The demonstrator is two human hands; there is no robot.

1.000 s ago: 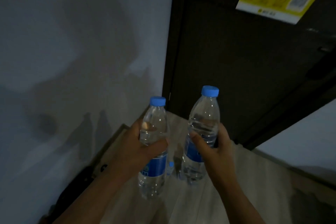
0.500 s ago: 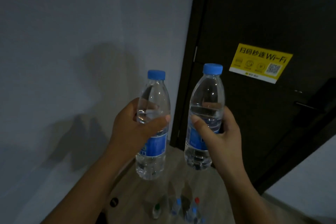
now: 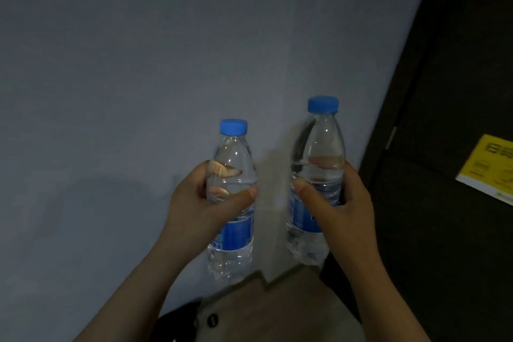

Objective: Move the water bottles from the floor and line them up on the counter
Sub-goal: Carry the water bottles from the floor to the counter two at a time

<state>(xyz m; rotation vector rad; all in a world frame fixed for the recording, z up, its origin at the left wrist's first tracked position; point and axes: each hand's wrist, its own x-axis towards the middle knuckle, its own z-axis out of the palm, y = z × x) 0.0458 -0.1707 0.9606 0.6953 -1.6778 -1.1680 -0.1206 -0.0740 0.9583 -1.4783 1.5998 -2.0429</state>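
I hold two clear water bottles upright in the air, each with a blue cap and a blue label. My left hand grips the left bottle around its middle. My right hand grips the right bottle, which sits a little higher. The two bottles are a hand's width apart and do not touch. Both are held above the floor in front of a pale wall. No counter is in view.
A pale wall fills the left and centre. A dark door with a yellow Wi-Fi sticker stands at the right. Wood-look floor shows at the bottom, with a dark object at its left edge.
My view has swung left and up: the door slid toward the right edge and the bottles standing on the floor dropped out of sight. Both hands keep their grip.
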